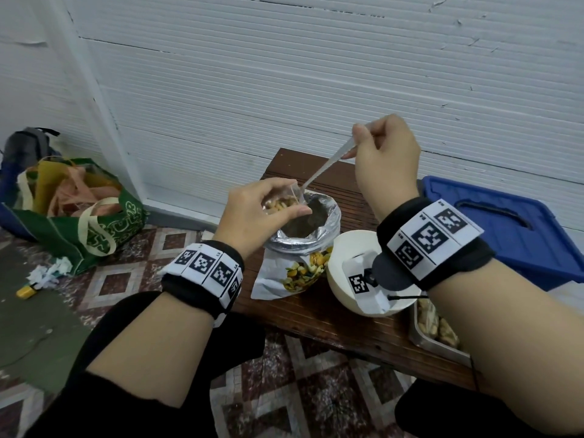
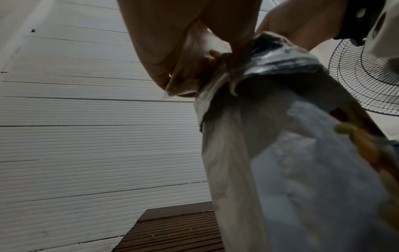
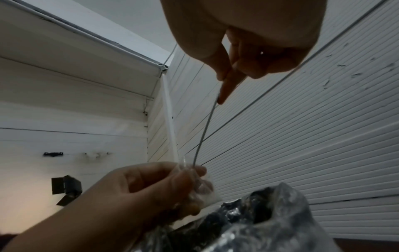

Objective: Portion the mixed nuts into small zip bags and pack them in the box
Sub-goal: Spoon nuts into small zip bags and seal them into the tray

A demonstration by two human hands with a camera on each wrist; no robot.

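Seen from the head: left hand (image 1: 262,213) pinching a small clear plastic zip bag (image 1: 286,200), already part-filled with pale nuts, just over the open mouth of the tall foil-lined white nut pouch (image 1: 303,245) standing mid-tabletop (image 1: 319,317); right hand (image 1: 384,156) clenched round the handle of a thin white plastic spoon (image 1: 328,165), tip down at the bag's mouth. White round bowl (image 1: 339,263) touching the pouch toward the right edge, steel tray (image 1: 439,336) of nuts at the near right corner, blue plastic box lid (image 1: 505,229) beyond the right edge. From the left wrist: bag (image 2: 190,73) squeezed narrow between fingers (image 2: 155,51) against the pouch rim (image 2: 280,59). Likely trouble: a mouth pinched this tight catching the spoon and scattering nuts; pressure on the rim tipping the pouch. From the right wrist: spoon shaft (image 3: 205,133) slim and bowed, held only at its top end. Risk of twisting and spilling its load outside the bag (image 3: 200,185).
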